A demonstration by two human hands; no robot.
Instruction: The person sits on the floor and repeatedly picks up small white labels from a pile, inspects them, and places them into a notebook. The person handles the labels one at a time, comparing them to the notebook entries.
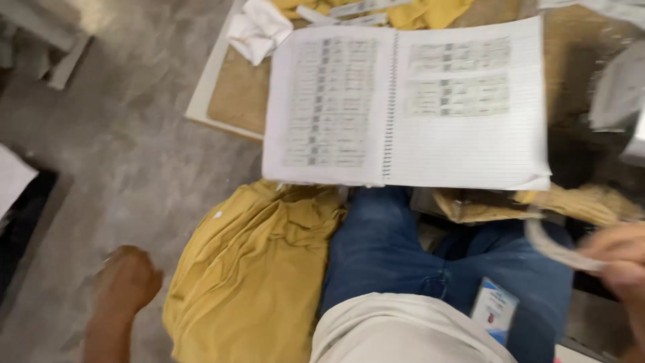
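Strip [554, 249]: thin, pale, limp; looks light; best pinched near one end.
Right hand [621, 259]: pinches the strip, blurred.
Left hand [127, 279]: closed, empty, beside yellow cloth [248, 269].
Notebook [403, 101]: open.

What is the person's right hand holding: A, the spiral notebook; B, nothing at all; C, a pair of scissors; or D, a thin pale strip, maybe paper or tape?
D: the right hand at the frame's right edge pinches a thin pale strip that curves out to its left, blurred, while the open spiral notebook lies untouched on the table above the knees.
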